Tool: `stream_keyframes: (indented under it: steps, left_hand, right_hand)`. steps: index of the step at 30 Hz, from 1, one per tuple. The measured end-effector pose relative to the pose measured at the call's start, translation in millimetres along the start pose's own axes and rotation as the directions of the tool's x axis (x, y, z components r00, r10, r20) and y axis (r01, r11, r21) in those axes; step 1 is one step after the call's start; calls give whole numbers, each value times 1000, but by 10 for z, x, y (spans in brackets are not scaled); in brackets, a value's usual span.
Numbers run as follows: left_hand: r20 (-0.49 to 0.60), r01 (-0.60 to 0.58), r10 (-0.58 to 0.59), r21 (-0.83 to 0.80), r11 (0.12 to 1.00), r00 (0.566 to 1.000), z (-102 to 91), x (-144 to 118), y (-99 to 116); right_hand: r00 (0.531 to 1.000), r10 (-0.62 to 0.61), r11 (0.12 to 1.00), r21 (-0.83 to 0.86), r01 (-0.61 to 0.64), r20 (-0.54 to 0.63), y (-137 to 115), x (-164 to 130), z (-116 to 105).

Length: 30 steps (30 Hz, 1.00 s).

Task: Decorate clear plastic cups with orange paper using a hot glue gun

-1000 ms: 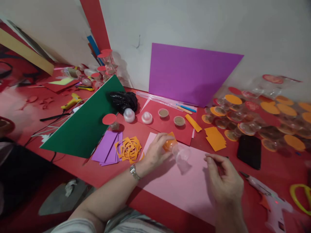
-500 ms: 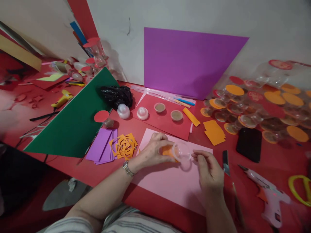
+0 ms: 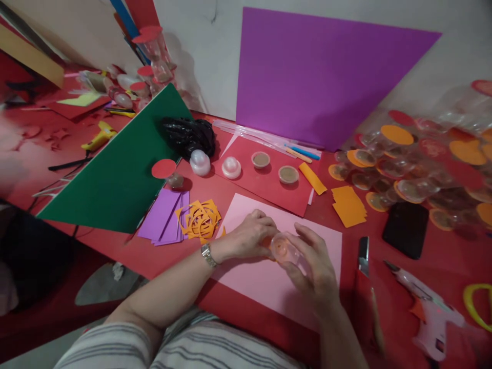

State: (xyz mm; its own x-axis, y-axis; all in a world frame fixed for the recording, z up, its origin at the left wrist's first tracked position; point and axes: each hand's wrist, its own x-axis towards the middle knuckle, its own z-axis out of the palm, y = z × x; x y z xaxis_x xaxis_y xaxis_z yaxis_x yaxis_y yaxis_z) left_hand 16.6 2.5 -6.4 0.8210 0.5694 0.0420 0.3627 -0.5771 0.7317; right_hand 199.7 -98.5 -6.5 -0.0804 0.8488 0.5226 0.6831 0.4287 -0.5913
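Over a pink sheet (image 3: 246, 277), my left hand (image 3: 249, 236) is closed on a small clear plastic cup (image 3: 281, 247). Orange shows through the cup and beside my left fingers, where a piece is mostly hidden. My right hand (image 3: 313, 261) curves round the other side of the same cup, thumb below and fingers above. To the left of my left hand lie orange paper offcuts (image 3: 200, 218) and purple cards (image 3: 163, 218). Beyond the hands, two brown-filled cups (image 3: 260, 160) and a clear domed cup (image 3: 231, 167) stand on red card.
At right lie orange cards (image 3: 349, 206), a black phone (image 3: 406, 229), a knife (image 3: 363, 256) and a pink glue gun (image 3: 432, 307). Many joined cups with orange and red discs (image 3: 430, 164) crowd behind them. A green board (image 3: 119, 179) leans at left, near a black plastic bag (image 3: 188, 136).
My right hand has moved left from beside the cup and now curves round it. The cup has turned so its round end faces up more. The view has tilted down.
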Motion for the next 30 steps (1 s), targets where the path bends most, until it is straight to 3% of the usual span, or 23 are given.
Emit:
stream_keyframes:
  steps: [4, 19, 25, 30]
  left_hand:
    - [14, 20, -21, 35, 999, 1000, 44, 6, -10]
    - [-37, 41, -42, -18, 999, 998, 89, 8, 91]
    - [24, 34, -32, -71, 997, 999, 25, -21, 129]
    - [39, 19, -14, -133, 991, 999, -3, -42, 116]
  right_hand:
    - [995, -82, 995, -56, 85, 48, -21, 29, 55]
    - [999, -11, 999, -31, 12, 45, -60, 32, 64]
    - [998, 50, 999, -1, -50, 32, -53, -27, 23]
    - [999, 15, 1000, 0, -15, 41, -40, -23, 34]
